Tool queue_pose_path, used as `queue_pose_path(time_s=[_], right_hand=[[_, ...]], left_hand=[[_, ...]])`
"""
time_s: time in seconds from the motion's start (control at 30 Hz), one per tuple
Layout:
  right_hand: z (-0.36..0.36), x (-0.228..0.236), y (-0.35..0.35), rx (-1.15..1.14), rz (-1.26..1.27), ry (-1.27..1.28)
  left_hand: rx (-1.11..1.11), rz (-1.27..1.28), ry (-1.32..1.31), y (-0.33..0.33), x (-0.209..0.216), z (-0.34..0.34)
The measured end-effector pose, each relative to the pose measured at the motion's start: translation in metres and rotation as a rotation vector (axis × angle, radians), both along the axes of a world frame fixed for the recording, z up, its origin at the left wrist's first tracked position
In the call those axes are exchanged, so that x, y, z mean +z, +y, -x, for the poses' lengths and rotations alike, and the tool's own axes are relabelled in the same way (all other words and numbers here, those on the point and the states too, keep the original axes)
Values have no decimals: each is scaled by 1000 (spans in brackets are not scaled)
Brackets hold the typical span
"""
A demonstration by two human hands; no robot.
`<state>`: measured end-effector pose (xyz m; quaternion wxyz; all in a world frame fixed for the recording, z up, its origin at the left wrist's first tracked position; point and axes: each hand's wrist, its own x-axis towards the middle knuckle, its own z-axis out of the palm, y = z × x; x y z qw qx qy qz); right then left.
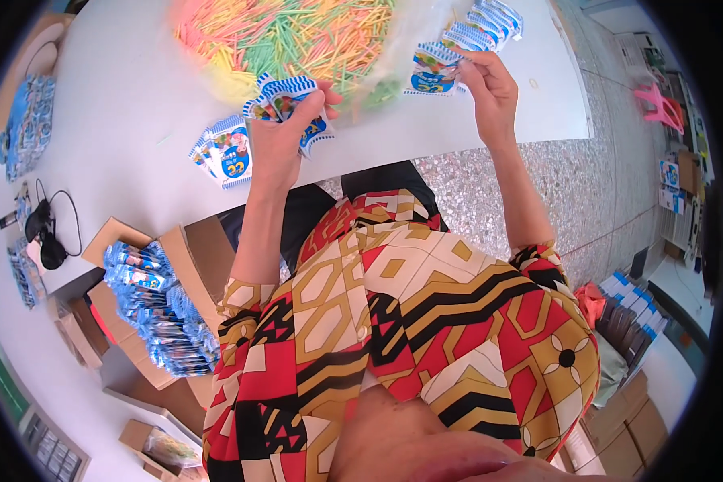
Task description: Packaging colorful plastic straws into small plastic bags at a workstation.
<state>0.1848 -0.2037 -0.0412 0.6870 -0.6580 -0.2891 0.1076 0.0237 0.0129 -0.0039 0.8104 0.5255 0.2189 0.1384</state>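
1. Packets (231,154), blue and white with striped ends, overlap on the table (136,88), just left of the left hand.
2. The left hand (279,145) grips a bunch (293,87) of similar packets, wrappers bent.
3. Pastel sticks (289,36) lie heaped beyond it.
4. One packet (432,72), printed face showing, is pinched by the right hand (496,92).
5. A row (484,30) of packets overlaps just beyond.

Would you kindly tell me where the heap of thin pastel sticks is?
The heap of thin pastel sticks lies on the white table at the top of the head view, left of centre, just beyond the left hand.
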Motion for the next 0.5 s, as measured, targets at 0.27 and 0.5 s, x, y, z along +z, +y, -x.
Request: queue_pose_path(time_s=[0.27,0.5], right_hand=[[-10,-60,-29,-189,-25,135],[-36,-42,-22,-387,285,-276]], left_hand=[[-21,163,16,-12,-1,-9],[12,116,-11,-11,-2,-7]])
